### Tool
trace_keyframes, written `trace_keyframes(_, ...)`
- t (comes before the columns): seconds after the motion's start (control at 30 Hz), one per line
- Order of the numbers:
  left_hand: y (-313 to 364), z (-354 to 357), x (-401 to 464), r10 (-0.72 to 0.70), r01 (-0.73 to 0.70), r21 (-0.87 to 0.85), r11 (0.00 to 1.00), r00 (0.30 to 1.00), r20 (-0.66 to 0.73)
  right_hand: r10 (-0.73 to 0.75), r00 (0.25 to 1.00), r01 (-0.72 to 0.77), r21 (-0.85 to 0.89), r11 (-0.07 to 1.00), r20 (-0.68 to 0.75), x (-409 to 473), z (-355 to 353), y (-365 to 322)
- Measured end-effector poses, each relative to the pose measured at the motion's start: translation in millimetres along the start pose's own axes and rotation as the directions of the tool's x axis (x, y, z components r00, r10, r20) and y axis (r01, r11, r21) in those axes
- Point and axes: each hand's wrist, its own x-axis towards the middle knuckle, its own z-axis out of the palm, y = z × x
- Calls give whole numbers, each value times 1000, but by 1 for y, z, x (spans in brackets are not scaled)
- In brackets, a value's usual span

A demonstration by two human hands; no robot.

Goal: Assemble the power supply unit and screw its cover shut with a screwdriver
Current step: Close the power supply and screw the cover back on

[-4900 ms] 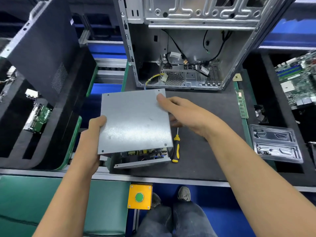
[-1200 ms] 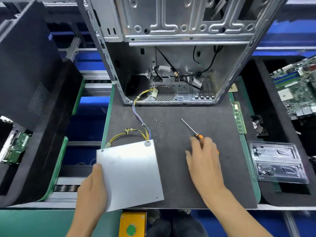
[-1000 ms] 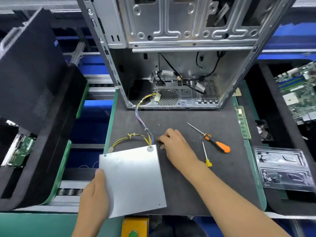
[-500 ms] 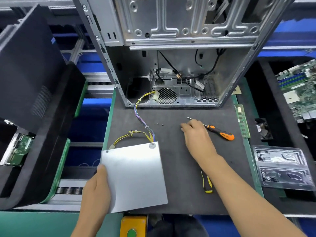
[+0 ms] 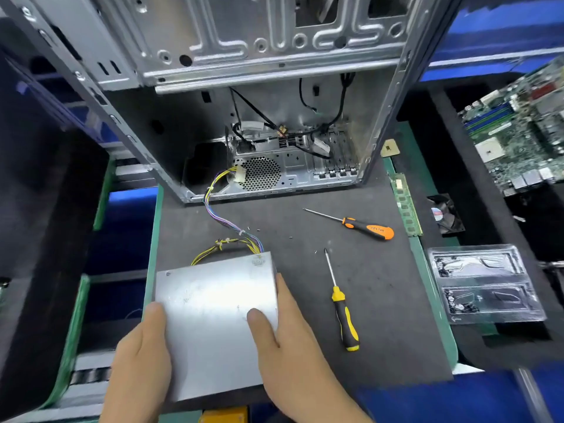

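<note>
Left hand [image 5: 140,355] and right hand [image 5: 287,352] gripping power supply unit [image 5: 213,315] at opposite edges, thumbs on cover. 2 screwdrivers [image 5: 343,309] lying apart on bench [image 5: 381,331].

Both hands, left [image 5: 143,355] and right [image 5: 287,349], grip with thumbs on top.

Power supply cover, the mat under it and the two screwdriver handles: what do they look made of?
Power supply cover: bare sheet metal, apparently steel, dull silver with a soft glare. Mat: dark grey, matte, probably foam or rubber; no glare. Orange screwdriver and yellow screwdriver: handles look like moulded plastic with black, possibly rubber, grip parts; shafts are bright metal.
</note>
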Motion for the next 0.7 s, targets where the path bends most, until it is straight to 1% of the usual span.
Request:
trace_keyframes(0.13, 1, -5, 5, 4, -5, 51, 999, 1000, 22, 24, 1000, -24, -2, 1000, -5, -1, 3, -4)
trace_keyframes(0.27, -3, -5, 12, -4, 2, 73, 997, 1000, 26, 91, 996, -91, -27, 995, 7, 7, -1, -2)
trace_keyframes(0.3, -5, -4, 13, -6, 3, 84, 996, 999, 34, 96, 995, -96, -73, 993, 0, 9, -2, 1)
trace_keyframes(0.33, -6, -2, 14, -10, 7, 91, 996, 999, 37, 84, 996, -86, -159, 984, -18, 12, -1, 4)
trace_keyframes(0.37, -8, -2, 14, -21, 17, 98, 995, 999, 35, 67, 997, -77, -250, 965, -48, 13, 0, 5)
trace_keyframes(0.43, -10, 1, 14, -20, 18, 106, 994, 1000, 17, 19, 993, -60, -361, 931, -115, 14, 3, 7)
trace_keyframes(0.47, -11, 2, 14, -16, 15, 106, 994, 1000, 7, 18, 993, -59, -350, 935, -119, 14, 6, 10)
trace_keyframes(0.53, -12, 5, 11, -14, 14, 88, 996, 1000, -3, 46, 994, -71, -266, 961, -101, 13, 8, 14)
trace_keyframes(0.57, -13, 6, 9, -11, 11, 82, 997, 1000, -7, 37, 994, -63, -270, 961, -99, 12, 8, 15)
trace_keyframes(0.63, -15, 7, 9, 11, -9, 79, 997, 1000, -16, 5, 991, -48, -330, 943, -131, 14, 6, 17)
trace_keyframes(0.7, -15, 8, 8, 29, -28, 69, 997, 999, -12, -1, 989, -49, -328, 943, -151, 13, 6, 15)
